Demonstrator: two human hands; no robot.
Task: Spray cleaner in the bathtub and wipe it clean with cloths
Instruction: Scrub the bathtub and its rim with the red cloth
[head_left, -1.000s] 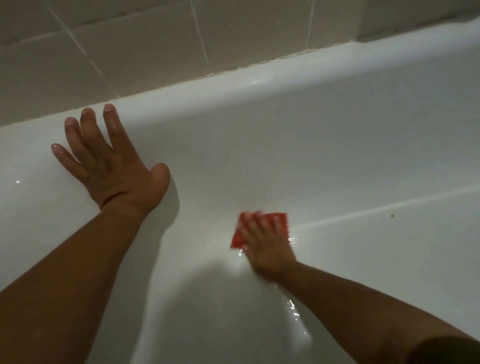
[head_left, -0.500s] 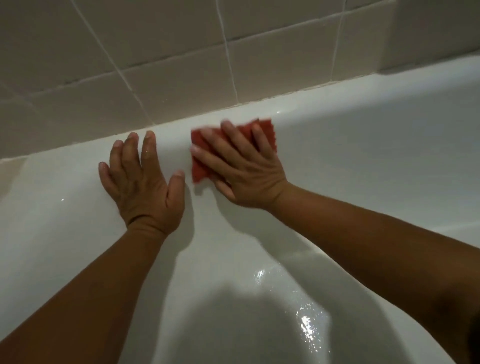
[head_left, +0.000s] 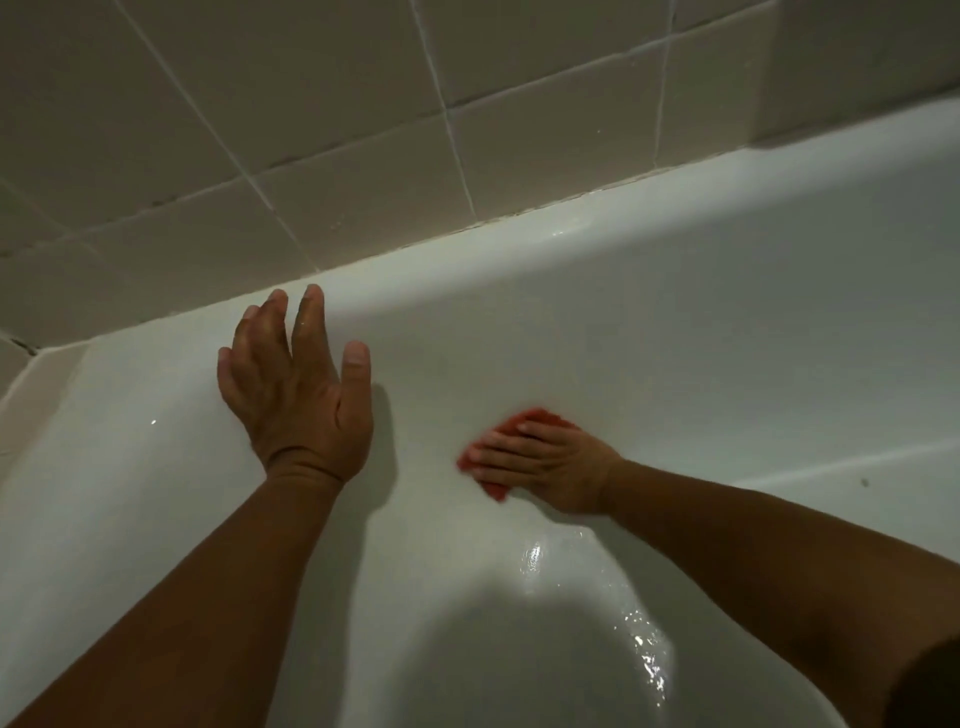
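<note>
Looking down through the head view, the only one I have, I take the bathtub rim (head_left: 519, 244) as my landmark. Just below it, my left hand (head_left: 298, 400) is spread flat on the tub's far wall, fingers fanned and holding nothing, apparently bracing me. Further down from the rim and to the right of that hand, my right hand (head_left: 545, 462) lies flat with fingers together, pressing the red cloth (head_left: 524, 418) against the wall; only the cloth's edges show around my fingers. Below it, well down from the rim, the tub's curve shines wet (head_left: 639, 634).

I judge the cloth light, limp and probably damp, so it needs a flat palm over its middle rather than a pinch, or it will bunch. The glossy wall looks slippery, so my bracing hand could slide.
</note>
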